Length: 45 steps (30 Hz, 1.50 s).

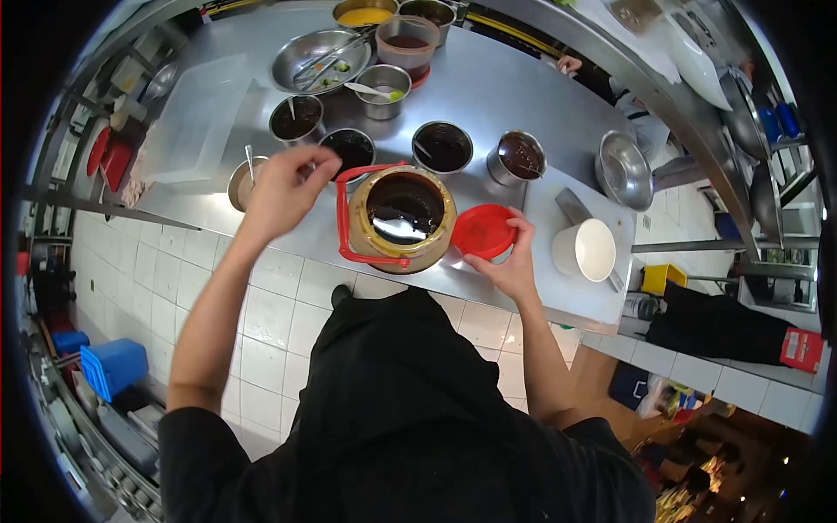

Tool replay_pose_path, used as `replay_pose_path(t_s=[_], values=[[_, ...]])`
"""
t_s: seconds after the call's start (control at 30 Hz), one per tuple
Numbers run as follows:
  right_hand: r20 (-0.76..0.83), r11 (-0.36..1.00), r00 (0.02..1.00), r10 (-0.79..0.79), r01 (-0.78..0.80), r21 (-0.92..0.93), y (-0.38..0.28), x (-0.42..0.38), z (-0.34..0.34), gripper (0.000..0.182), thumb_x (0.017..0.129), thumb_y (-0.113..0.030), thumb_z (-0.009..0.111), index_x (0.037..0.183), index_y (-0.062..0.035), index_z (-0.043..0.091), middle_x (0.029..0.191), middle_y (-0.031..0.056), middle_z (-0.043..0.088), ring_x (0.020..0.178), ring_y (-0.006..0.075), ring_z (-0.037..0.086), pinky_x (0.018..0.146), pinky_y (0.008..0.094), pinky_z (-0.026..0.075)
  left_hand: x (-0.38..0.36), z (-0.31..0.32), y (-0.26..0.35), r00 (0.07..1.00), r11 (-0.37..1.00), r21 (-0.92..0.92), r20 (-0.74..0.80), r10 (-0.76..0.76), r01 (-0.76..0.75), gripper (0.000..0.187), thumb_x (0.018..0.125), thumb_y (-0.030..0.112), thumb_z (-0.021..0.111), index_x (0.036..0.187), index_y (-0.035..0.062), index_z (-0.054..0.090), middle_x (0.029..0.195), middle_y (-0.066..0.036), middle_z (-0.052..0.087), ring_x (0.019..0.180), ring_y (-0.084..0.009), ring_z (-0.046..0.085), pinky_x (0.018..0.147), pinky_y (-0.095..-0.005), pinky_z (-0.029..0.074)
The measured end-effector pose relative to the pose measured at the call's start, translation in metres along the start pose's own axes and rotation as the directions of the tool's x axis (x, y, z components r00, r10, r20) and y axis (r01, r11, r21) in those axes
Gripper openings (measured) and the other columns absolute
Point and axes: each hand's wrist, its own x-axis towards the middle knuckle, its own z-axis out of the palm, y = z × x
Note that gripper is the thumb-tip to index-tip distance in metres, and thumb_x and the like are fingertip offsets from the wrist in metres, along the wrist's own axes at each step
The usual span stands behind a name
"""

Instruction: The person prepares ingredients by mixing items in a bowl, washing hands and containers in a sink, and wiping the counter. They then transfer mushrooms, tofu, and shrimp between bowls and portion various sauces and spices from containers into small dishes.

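A wide brown jar with dark liquid inside and a red handle stands without a lid at the front edge of the steel table. My right hand grips a red lid just right of the jar. To the left of the jar my left hand is raised with curled fingers, near the top of the handle; whether anything is between its fingertips is too small to tell. Behind the jar sit steel pots of dark sauce is another pot.
A white cutting board at the right bears a cleaver and a white tub. Steel bowls stand right and back left. A clear plastic container is at the back. Another person's hand shows across the table.
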Motion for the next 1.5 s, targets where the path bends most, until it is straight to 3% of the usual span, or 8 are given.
replay_pose_path(t_s=[0.13, 0.27, 0.33, 0.47, 0.97, 1.2, 1.27, 1.5], values=[[0.061, 0.824, 0.987, -0.15, 0.159, -0.544, -0.024, 0.004, 0.001, 0.062, 0.076, -0.024, 0.092, 0.123, -0.0034, 0.058, 0.142, 0.0239, 0.051, 0.124, 0.0362, 0.057, 0.103, 0.0402, 0.05, -0.034, 0.031, -0.011, 0.978, 0.965, -0.213, -0.11, -0.178, 0.152, 0.016, 0.099, 0.015, 0.072, 0.108, 0.0021, 0.074, 0.097, -0.003, 0.071, 0.075, -0.0094, 0.059, 0.067, -0.0254, 0.049], [0.063, 0.951, 0.986, -0.155, 0.166, -0.262, -0.122, 0.05, 0.002, 0.026, 0.088, -0.021, 0.08, 0.102, -0.0025, 0.07, 0.114, 0.019, 0.068, 0.105, 0.0338, 0.067, 0.088, 0.0399, 0.055, -0.042, 0.055, -0.024, 0.939, 0.915, -0.31, -0.143, -0.313, 0.258, 0.016, 0.101, 0.015, 0.072, 0.111, 0.0022, 0.073, 0.103, -0.001, 0.069, 0.076, -0.0072, 0.056, 0.069, -0.0223, 0.048], [0.362, 0.843, 0.901, -0.239, 0.377, -0.384, -0.175, 0.077, 0.017, 0.017, 0.095, -0.02, 0.07, 0.094, -0.004, 0.074, 0.083, 0.0132, 0.071, 0.081, 0.0329, 0.07, 0.076, 0.0424, 0.057, -0.033, 0.056, -0.028, 0.938, 0.922, -0.309, -0.178, -0.298, 0.235, 0.016, 0.1, 0.015, 0.072, 0.11, 0.0021, 0.073, 0.1, -0.001, 0.069, 0.076, -0.0078, 0.057, 0.066, -0.0239, 0.048], [0.661, 0.495, 0.684, 0.309, 0.477, -0.726, -0.235, 0.116, 0.064, 0.021, 0.096, -0.017, 0.063, 0.101, -0.0074, 0.081, 0.088, 0.0128, 0.077, 0.087, 0.0307, 0.076, 0.072, 0.0414, 0.06, -0.006, 0.043, -0.034, 0.954, 0.967, -0.217, -0.233, -0.187, 0.137, 0.017, 0.097, 0.015, 0.072, 0.105, 0.0001, 0.074, 0.095, -0.01, 0.069, 0.069, -0.0156, 0.062, 0.064, -0.0303, 0.05], [0.223, 0.157, 0.621, 0.751, 0.16, -0.975, -0.22, 0.134, 0.14, 0.032, 0.081, -0.019, 0.084, 0.113, -0.0172, 0.081, 0.112, -0.0029, 0.079, 0.103, 0.0155, 0.076, 0.075, 0.0281, 0.059, 0.202, 0.138, -0.1, 0.921, 0.994, 0.093, 0.39, 0.014, -0.055, 0.035, 0.087, 0.029, 0.081, 0.094, -0.0042, 0.074, 0.102, -0.026, 0.075, 0.097, -0.0365, 0.075, 0.088, -0.0458, 0.057], [0.205, 0.192, 0.649, 0.732, 0.092, -0.977, -0.219, 0.131, 0.148, 0.021, 0.092, -0.013, 0.07, 0.109, -0.0153, 0.082, 0.113, 0.003, 0.079, 0.105, 0.0197, 0.076, 0.076, 0.0323, 0.06, 0.221, 0.171, -0.111, 0.806, 0.962, 0.21, 0.592, 0.015, -0.173, 0.037, 0.082, 0.028, 0.084, 0.087, -0.0068, 0.073, 0.071, -0.021, 0.074, 0.07, -0.0288, 0.078, 0.071, -0.0378, 0.063], [0.198, 0.229, 0.682, 0.704, 0.046, -0.972, -0.228, 0.13, 0.144, 0.021, 0.091, -0.013, 0.071, 0.109, -0.0155, 0.082, 0.114, 0.0035, 0.079, 0.105, 0.0195, 0.076, 0.077, 0.0319, 0.06, 0.213, 0.153, -0.09, 0.807, 0.98, 0.135, 0.557, -0.197, 0.146, 0.038, 0.082, 0.026, 0.084, 0.089, -0.0094, 0.072, 0.077, -0.025, 0.075, 0.066, -0.0263, 0.078, 0.066, -0.0352, 0.063], [0.264, 0.555, 0.786, 0.559, -0.119, -0.823, -0.227, 0.109, 0.119, 0.021, 0.086, -0.013, 0.072, 0.103, -0.0024, 0.078, 0.107, 0.0152, 0.078, 0.1, 0.0311, 0.077, 0.083, 0.0419, 0.062, 0.212, 0.17, -0.112, 0.767, 0.947, -0.032, 0.595, -0.239, 0.32, 0.026, 0.083, 0.011, 0.077, 0.084, -0.0127, 0.068, 0.078, -0.02, 0.074, 0.061, -0.0247, 0.074, 0.052, -0.035, 0.062]])
